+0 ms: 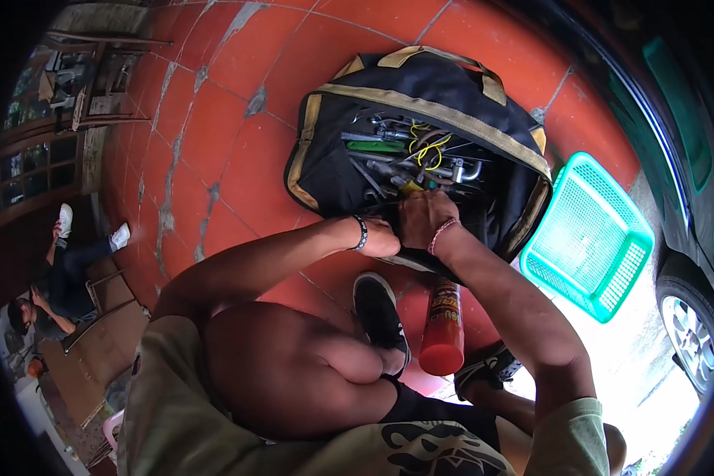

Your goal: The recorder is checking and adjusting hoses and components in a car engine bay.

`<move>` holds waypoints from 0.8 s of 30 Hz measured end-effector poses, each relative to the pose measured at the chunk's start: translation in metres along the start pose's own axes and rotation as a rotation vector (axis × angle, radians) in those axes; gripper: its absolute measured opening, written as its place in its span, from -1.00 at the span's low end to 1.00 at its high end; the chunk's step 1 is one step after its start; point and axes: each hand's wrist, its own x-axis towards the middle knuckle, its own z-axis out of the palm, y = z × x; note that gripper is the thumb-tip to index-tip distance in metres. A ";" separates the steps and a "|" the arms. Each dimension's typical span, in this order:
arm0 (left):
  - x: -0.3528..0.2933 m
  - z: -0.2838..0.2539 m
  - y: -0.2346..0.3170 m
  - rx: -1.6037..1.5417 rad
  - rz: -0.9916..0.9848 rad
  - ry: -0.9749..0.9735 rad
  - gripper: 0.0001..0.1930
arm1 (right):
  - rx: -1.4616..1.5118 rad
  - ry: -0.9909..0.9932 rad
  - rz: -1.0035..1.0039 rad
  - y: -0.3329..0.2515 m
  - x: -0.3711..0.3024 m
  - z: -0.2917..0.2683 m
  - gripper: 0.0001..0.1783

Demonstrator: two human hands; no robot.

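A black tool bag point(420, 91) with tan trim lies wide open on the floor in front of me. Inside it are a jumble of metal hand tools, a green-handled tool point(375, 147), a yellow cord point(430, 151) and a chrome socket-type piece point(458, 170). My left hand point(378, 237) is closed at the near edge of the bag, its fingertips mostly hidden. Just right of it, my right hand point(427, 216) reaches over that edge with fingers curled down into the bag. What those fingers hold, if anything, is hidden. A small yellow piece point(410, 188) shows beside them.
A red cylindrical can point(443, 333) is between my shoes, close below the bag. A green plastic basket point(587, 238) stands right of the bag. Farther right is a car wheel point(689, 329). At far left a person point(55, 305) sits on a chair. Red tiles point(238, 87) cover the floor.
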 end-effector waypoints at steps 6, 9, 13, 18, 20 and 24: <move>0.002 0.008 0.001 -0.186 0.050 0.220 -0.75 | 0.066 0.322 -0.012 -0.004 -0.031 -0.023 -0.73; 0.022 0.025 -0.003 -0.047 0.118 0.403 -0.75 | 0.050 0.337 0.029 -0.006 -0.041 -0.028 -0.76; 0.008 0.018 0.005 0.018 -0.017 0.528 -0.76 | 0.076 0.329 0.055 -0.009 -0.056 -0.045 -0.80; 0.020 0.004 0.023 -0.399 -0.198 0.733 -0.72 | 0.010 0.256 0.050 -0.004 -0.064 -0.033 -0.77; 0.007 0.004 0.029 -0.433 -0.303 0.754 -0.73 | 0.048 0.278 0.050 -0.007 -0.060 -0.030 -0.77; 0.008 0.021 0.013 -0.025 -0.308 0.649 -0.82 | 0.133 0.323 0.140 -0.011 -0.051 -0.044 -0.78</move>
